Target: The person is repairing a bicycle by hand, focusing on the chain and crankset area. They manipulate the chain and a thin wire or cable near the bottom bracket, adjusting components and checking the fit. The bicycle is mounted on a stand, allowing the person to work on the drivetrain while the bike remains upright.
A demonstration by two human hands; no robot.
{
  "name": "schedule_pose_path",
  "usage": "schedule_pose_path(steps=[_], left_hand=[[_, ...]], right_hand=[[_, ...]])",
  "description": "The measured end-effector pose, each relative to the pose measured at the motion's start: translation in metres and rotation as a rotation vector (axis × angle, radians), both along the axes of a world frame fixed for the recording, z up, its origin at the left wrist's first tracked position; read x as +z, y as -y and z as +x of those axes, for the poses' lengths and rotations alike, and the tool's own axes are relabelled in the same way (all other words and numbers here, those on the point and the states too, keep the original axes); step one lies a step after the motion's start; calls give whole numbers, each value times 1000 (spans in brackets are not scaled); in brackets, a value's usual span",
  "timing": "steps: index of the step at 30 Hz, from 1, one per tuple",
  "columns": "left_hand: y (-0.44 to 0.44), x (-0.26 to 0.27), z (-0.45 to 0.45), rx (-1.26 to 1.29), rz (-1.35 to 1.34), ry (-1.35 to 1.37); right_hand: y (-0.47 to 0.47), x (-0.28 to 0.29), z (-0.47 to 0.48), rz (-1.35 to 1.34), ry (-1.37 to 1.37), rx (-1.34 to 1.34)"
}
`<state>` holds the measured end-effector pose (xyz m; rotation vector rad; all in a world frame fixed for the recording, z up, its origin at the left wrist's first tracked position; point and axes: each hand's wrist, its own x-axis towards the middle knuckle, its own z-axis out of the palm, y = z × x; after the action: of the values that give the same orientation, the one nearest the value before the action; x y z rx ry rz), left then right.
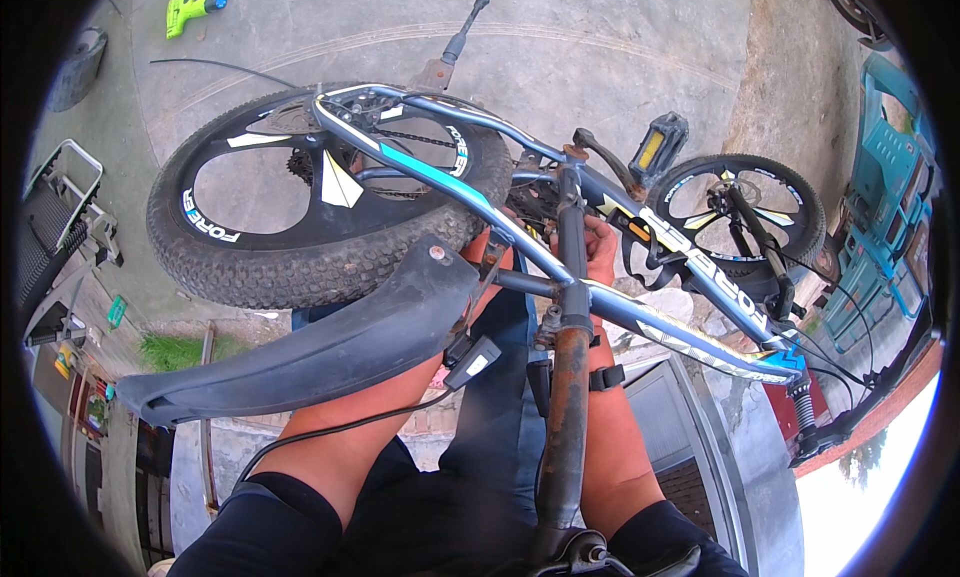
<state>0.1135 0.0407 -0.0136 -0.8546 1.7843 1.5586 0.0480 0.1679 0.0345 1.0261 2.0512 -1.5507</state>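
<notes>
A dark mountain bike frame [622, 311] leans in front of me, with its rusty seat post [566, 397] rising toward my body. My left hand [491, 258] reaches low between the knobby rear tyre [330, 269] and the seat tube; the seat stay and a bracket hide most of it. On the other side of the seat tube [572, 239], my right hand [598, 248] has its fingers curled in beside the bottom bracket area. The fingertips of both hands are largely covered, so their grip is unclear. A black plastic mudguard [300, 359] juts out over my left forearm.
A pedal [658, 149] with a yellow reflector sticks up beyond the frame. Past it is the front wheel [735, 209]. A green cordless drill [191, 11] lies on the concrete. A folding chair [60, 239] stands left, a teal vehicle [877, 224] right. A cable [337, 427] crosses my left arm.
</notes>
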Motion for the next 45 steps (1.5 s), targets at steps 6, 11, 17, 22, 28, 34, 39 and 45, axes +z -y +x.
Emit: schedule_pose_path(steps=[6,11,17,22,28,34,39,45], left_hand=[[-3,-3,2,-9,-34,-59],[-9,-9,1,0,-64,-132],[-9,-11,-2,182,159,48],[-17,7,-12,420,386,96],[-21,3,-21,352,344,120],[-27,-5,-16,405,321,143],[-29,-10,-12,427,275,133],[-27,-12,-5,292,173,-124]], right_hand=[[0,1,-1,10,12,5],[1,2,-1,17,18,17],[-3,-3,1,40,52,10],[-4,-5,2,28,61,-7],[-2,-1,3,2,21,9],[0,-1,2,50,41,13],[1,-2,3,58,17,54],[-4,-4,6,109,4,125]])
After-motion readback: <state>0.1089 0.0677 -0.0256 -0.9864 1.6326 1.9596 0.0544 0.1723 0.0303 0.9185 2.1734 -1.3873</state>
